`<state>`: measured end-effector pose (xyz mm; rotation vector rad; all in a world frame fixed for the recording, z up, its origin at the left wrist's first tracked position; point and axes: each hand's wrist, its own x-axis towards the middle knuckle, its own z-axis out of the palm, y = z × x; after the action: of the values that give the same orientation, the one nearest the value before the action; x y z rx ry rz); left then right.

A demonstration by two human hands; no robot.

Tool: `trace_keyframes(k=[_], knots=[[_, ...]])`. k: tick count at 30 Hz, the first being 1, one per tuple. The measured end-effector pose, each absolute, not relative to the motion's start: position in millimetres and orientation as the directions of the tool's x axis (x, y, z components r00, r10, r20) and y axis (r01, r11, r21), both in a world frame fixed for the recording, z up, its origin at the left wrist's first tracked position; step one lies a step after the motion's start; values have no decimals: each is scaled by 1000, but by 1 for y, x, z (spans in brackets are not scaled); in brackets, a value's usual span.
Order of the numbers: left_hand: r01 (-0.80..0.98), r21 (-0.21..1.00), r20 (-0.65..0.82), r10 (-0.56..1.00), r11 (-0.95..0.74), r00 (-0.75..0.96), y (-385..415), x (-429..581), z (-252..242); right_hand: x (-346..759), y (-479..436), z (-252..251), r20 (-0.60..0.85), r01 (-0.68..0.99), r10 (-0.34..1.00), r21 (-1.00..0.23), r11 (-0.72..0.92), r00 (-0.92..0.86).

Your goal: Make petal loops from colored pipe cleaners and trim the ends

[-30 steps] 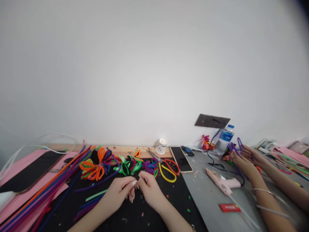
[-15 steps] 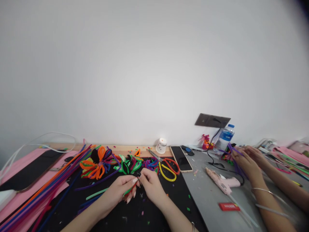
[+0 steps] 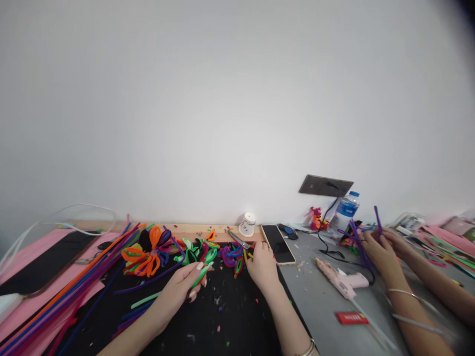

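Note:
My left hand [image 3: 181, 286] is closed around a green pipe cleaner piece [image 3: 199, 275] over the black mat [image 3: 222, 321]. My right hand [image 3: 261, 264] lies on the scissors with red and yellow handles [image 3: 245, 247], next to the phone [image 3: 278, 243]; its fingers curl over the handles. Looped pipe cleaner petals in green, purple and red [image 3: 208, 254] lie just beyond my hands. An orange and black pipe cleaner flower [image 3: 148, 249] sits further left.
Long pipe cleaners [image 3: 74, 291] fan out at left over pink sheets. A pink glue gun [image 3: 343, 282], a red lighter [image 3: 352, 318], a white cup [image 3: 247, 224] and a water bottle [image 3: 345, 211] stand to the right. Another person's hands [image 3: 378, 247] work purple pipe cleaners at far right.
My right hand left the piece held between both hands and moved right and forward onto the scissors. My left hand kept the green piece. The other person raised a purple pipe cleaner.

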<state>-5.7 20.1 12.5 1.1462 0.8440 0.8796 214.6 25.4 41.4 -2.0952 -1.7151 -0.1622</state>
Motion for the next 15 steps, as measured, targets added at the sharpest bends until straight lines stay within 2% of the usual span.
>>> trace_keyframes(k=[3, 7, 9, 12, 15], knots=[[-132, 976, -108, 911, 174, 397, 19, -5, 16, 222, 25, 38, 279, 957, 919, -161, -243, 280], [-121, 983, -84, 919, 141, 386, 17, -5, 22, 229, 27, 40, 265, 950, 920, -199, -240, 288], [-110, 987, -69, 922, 119, 381, 17, -5, 22, 227, 28, 44, 353, 944, 896, -278, -176, 271], [-48, 998, -22, 920, 44, 392, 17, -7, 21, 214, 26, 52, 473, 877, 861, -475, 71, 186], [102, 990, 50, 921, -97, 386, 16, -9, 20, 190, 17, 53, 393, 688, 919, -661, 299, -22]])
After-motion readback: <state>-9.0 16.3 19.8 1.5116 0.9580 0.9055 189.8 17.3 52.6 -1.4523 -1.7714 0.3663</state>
